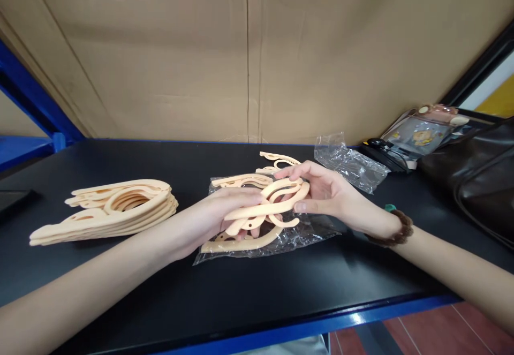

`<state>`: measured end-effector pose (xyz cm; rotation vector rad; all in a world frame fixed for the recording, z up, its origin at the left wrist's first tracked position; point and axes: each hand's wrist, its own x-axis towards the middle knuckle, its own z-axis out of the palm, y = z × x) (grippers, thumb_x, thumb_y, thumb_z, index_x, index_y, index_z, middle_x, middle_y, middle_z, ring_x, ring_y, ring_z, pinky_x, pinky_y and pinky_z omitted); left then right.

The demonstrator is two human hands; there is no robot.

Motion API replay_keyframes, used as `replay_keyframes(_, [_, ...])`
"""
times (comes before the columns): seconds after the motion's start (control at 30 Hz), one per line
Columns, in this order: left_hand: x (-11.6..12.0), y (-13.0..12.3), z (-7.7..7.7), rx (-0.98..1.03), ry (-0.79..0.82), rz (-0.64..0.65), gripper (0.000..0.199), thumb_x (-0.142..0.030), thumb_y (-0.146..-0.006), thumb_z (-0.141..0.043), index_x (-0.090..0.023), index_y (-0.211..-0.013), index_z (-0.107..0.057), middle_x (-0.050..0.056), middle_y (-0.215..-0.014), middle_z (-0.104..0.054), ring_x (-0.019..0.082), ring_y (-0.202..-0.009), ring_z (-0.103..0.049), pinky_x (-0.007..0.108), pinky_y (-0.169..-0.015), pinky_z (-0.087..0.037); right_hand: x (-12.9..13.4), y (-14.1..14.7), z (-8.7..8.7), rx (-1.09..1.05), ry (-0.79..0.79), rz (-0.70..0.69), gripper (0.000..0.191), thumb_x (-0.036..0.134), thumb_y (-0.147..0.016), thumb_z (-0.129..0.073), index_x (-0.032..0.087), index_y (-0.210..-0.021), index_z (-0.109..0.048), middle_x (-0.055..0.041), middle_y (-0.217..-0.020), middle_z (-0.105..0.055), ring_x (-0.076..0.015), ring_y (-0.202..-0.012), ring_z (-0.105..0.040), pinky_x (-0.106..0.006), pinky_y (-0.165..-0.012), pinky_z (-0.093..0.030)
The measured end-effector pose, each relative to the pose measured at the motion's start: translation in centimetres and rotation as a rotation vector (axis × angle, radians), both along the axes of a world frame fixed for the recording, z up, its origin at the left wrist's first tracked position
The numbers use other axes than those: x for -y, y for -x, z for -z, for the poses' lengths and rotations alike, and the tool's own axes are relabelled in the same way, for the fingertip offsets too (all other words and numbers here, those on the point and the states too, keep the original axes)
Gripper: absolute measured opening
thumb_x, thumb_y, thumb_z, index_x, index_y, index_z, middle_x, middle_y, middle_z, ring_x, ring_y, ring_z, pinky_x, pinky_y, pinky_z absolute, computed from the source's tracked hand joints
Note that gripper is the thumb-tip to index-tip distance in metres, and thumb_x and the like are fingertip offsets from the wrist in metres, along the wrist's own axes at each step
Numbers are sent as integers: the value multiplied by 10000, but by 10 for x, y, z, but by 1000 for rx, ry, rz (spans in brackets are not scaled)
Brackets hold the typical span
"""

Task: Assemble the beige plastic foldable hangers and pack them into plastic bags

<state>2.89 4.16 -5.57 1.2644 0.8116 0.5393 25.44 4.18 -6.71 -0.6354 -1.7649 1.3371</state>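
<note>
Several cream-coloured curved pieces, with loops and small holes, are held between my two hands above the middle of the table. My left hand grips their left end, its fingers partly hidden beneath them. With thumb and fingers, my right hand holds their right end. Under them lies a clear plastic bag with more cream pieces on or in it. Another cream piece lies just behind. To the left sits a neat stack of matching cream pieces.
Crumpled clear plastic lies at the back right. Beyond it are a black cabled object, a printed pouch and a dark leather bag. A dark flat object is at the left edge. Cardboard stands behind the black table.
</note>
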Motion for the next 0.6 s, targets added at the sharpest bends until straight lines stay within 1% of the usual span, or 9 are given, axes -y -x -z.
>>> replay_keyframes(0.03, [0,0,0,-21,-14,-18,220,-387,-813,-642,-175,-765,-674,3,-640,-610,112,-551,-536,203,-486,-437,1,1,0,7,14,-2,317,201,-783,-715,231,-1047,-542,-63,-1298,-527,-201,-1184,-541,-408,-987,-492])
replay_keyframes(0.07, [-1,0,0,-36,-12,-29,190,-375,-799,-660,-188,-813,-687,5,-697,-642,115,-575,-553,203,-503,-451,1,2,0,18,28,-2,354,215,-786,-713,234,-1090,-532,-69,-1307,-516,-207,-1193,-534,-411,-986,-495])
replay_keyframes(0.13, [-1,1,1,-43,11,-27,209,-357,-783,-678,-222,-941,-689,13,-873,-694,137,-673,-613,219,-566,-494,3,3,0,32,49,2,406,234,-789,-709,243,-1143,-512,-74,-1321,-501,-217,-1202,-523,-411,-968,-510])
replay_keyframes(0.2, [-2,2,1,-39,11,2,293,-325,-779,-681,-242,-1060,-660,20,-1006,-696,173,-818,-653,250,-679,-528,4,4,0,22,61,4,447,226,-785,-706,259,-1176,-492,-67,-1349,-474,-217,-1200,-520,-404,-959,-518])
replay_keyframes(0.27, [-3,3,1,-35,-31,34,383,-306,-783,-681,-253,-1156,-615,23,-1059,-686,206,-961,-646,285,-788,-528,4,4,1,20,70,10,483,207,-790,-690,276,-1212,-466,-61,-1370,-451,-210,-1182,-530,-391,-949,-522])
replay_keyframes(0.33, [-4,4,1,-44,-77,55,487,-305,-784,-685,-271,-1251,-549,27,-1081,-675,231,-1043,-623,326,-846,-516,3,3,2,31,74,18,496,186,-797,-672,282,-1232,-453,-58,-1351,-466,-197,-1128,-559,-358,-894,-548])
replay_keyframes(0.43, [-5,5,1,-65,-92,50,613,-293,-764,-703,-274,-1330,-467,43,-1104,-657,257,-1061,-612,372,-857,-510,1,3,4,16,98,9,496,128,-785,-670,272,-1215,-468,-48,-1256,-540,-163,-1008,-604,-281,-766,-573])
replay_keyframes(0.5, [-6,5,1,-64,-72,45,665,-258,-735,-731,-263,-1338,-450,45,-1126,-646,249,-1057,-610,358,-857,-506,1,3,4,-18,134,-19,513,92,-783,-670,263,-1221,-465,-41,-1198,-582,-137,-953,-617,-237,-725,-561])
replay_keyframes(0.6, [-6,5,1,-51,-53,47,666,-199,-704,-759,-262,-1302,-474,25,-1159,-630,214,-1056,-599,312,-862,-494,2,3,4,-42,176,-61,550,72,-801,-662,252,-1267,-434,-24,-1063,-642,-103,-879,-626,-195,-702,-532])
